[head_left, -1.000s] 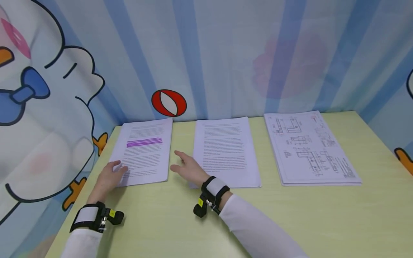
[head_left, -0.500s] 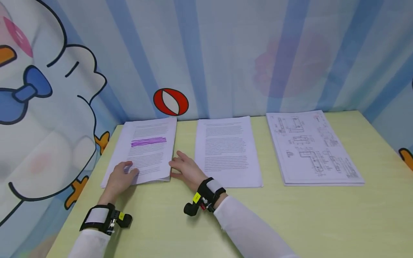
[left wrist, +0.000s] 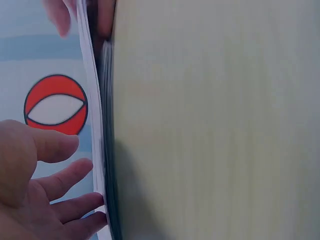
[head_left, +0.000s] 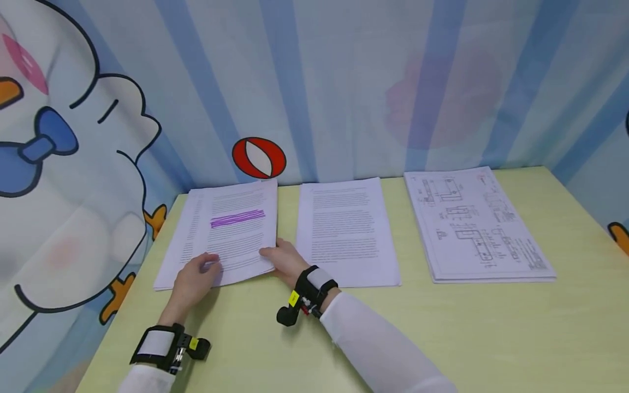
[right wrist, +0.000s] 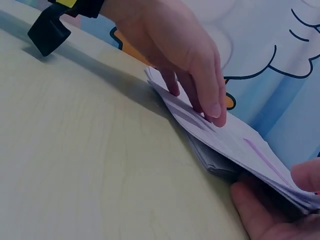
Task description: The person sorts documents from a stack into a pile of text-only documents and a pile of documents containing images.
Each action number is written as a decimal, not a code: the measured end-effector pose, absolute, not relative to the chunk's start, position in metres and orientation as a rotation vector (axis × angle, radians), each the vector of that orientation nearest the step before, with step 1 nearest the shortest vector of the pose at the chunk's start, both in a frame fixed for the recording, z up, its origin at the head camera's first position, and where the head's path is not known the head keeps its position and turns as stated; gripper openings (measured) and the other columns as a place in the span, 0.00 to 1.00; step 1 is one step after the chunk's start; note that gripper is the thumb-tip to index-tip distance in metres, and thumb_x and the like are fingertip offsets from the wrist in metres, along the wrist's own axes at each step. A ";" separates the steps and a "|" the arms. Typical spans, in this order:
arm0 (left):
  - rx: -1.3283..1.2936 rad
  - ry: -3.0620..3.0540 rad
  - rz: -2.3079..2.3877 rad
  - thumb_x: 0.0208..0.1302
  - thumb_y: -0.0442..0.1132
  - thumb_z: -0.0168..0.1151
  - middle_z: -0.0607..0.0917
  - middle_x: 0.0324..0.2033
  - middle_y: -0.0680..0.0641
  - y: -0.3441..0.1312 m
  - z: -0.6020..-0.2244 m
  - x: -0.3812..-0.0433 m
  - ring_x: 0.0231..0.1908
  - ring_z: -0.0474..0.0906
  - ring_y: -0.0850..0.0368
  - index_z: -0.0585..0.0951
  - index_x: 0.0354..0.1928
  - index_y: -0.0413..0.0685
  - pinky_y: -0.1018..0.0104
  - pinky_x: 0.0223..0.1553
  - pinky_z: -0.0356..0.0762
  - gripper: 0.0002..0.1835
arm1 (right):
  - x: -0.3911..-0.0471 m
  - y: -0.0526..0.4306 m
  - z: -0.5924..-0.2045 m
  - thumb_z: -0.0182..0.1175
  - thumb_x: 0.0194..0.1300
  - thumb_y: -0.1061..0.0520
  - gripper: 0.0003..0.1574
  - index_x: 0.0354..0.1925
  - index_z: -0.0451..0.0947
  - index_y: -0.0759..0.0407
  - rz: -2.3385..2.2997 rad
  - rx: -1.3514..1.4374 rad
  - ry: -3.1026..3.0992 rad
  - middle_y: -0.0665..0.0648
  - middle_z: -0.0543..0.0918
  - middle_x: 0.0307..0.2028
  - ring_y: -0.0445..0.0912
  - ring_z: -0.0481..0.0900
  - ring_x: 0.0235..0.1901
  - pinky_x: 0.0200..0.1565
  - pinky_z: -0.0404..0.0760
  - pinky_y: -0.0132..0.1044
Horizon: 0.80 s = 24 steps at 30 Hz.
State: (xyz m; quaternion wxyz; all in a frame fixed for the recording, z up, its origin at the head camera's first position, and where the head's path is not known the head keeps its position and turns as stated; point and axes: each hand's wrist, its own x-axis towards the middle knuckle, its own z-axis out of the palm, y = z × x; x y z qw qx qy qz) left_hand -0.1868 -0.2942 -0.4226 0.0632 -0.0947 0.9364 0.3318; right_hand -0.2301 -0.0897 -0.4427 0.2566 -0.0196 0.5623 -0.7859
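Observation:
At the left of the table lies a stack of printed sheets. Its upper sheets, marked with purple strokes, are shifted right and raised at the right side. My right hand grips their lower right edge, thumb on top and fingers underneath, as the right wrist view shows. The left hand rests its fingertips on the sheets near the front edge. In the right wrist view, a dark gap shows between the lifted sheets and the lower stack.
A second stack of text pages lies mid-table, just right of my right hand. Further right is a stack of technical drawings. A printed curtain hangs along the table's back edge.
The right hand has moved from beside the stack to gripping its upper sheets. Those sheets have shifted right and lifted, separating from the ones below. The left hand has slid right with them.

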 end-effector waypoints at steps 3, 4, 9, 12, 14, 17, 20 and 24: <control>-0.223 2.835 1.025 0.66 0.47 0.47 0.63 0.63 0.33 -0.286 -0.422 -0.184 0.63 0.54 0.36 0.70 0.57 0.41 0.40 0.59 0.56 0.22 | -0.230 -0.091 -0.446 0.50 0.60 0.64 0.27 0.59 0.64 0.62 -2.128 -0.037 1.671 0.61 0.77 0.52 0.48 0.76 0.46 0.49 0.75 0.41; -0.217 2.846 1.029 0.65 0.47 0.48 0.64 0.62 0.34 -0.284 -0.422 -0.183 0.62 0.56 0.37 0.71 0.56 0.41 0.41 0.56 0.61 0.22 | -0.230 -0.092 -0.447 0.50 0.59 0.65 0.27 0.59 0.65 0.61 -2.119 -0.037 1.717 0.61 0.78 0.51 0.48 0.77 0.45 0.48 0.75 0.41; -0.278 2.828 1.061 0.66 0.47 0.47 0.63 0.63 0.33 -0.285 -0.420 -0.184 0.63 0.54 0.37 0.67 0.60 0.41 0.41 0.57 0.60 0.24 | -0.230 -0.096 -0.448 0.51 0.54 0.68 0.27 0.55 0.68 0.61 -2.024 -0.014 1.957 0.58 0.80 0.45 0.45 0.76 0.40 0.43 0.73 0.37; -0.339 2.808 1.090 0.67 0.47 0.46 0.58 0.65 0.33 -0.288 -0.419 -0.188 0.65 0.49 0.37 0.62 0.64 0.40 0.41 0.62 0.52 0.27 | -0.228 -0.095 -0.446 0.50 0.54 0.68 0.26 0.54 0.68 0.62 -1.979 0.000 2.050 0.58 0.79 0.45 0.45 0.74 0.40 0.43 0.72 0.36; -0.380 2.809 1.122 0.67 0.47 0.46 0.55 0.66 0.32 -0.291 -0.419 -0.192 0.65 0.47 0.37 0.58 0.66 0.40 0.42 0.63 0.50 0.29 | -0.227 -0.092 -0.444 0.48 0.55 0.68 0.26 0.55 0.67 0.62 -1.986 -0.001 2.064 0.58 0.78 0.45 0.45 0.73 0.41 0.45 0.72 0.37; -0.447 2.810 1.212 0.67 0.48 0.45 0.55 0.66 0.32 -0.292 -0.417 -0.196 0.65 0.50 0.38 0.52 0.68 0.40 0.44 0.63 0.52 0.32 | -0.225 -0.086 -0.438 0.45 0.59 0.66 0.26 0.57 0.66 0.61 -2.041 -0.028 2.019 0.57 0.77 0.47 0.45 0.73 0.43 0.48 0.72 0.39; -0.565 2.772 1.369 0.67 0.51 0.44 0.56 0.66 0.33 -0.290 -0.416 -0.200 0.64 0.53 0.39 0.48 0.70 0.43 0.44 0.63 0.54 0.35 | -0.224 -0.075 -0.430 0.44 0.63 0.63 0.24 0.58 0.65 0.58 -2.100 -0.071 1.948 0.56 0.77 0.48 0.45 0.74 0.45 0.48 0.72 0.40; -0.656 2.670 1.634 0.65 0.59 0.46 0.61 0.64 0.38 -0.298 -0.437 -0.215 0.59 0.60 0.45 0.50 0.70 0.53 0.47 0.61 0.60 0.37 | -0.227 -0.054 -0.424 0.45 0.65 0.61 0.23 0.59 0.65 0.56 -2.147 -0.110 1.894 0.55 0.78 0.47 0.45 0.75 0.45 0.50 0.71 0.42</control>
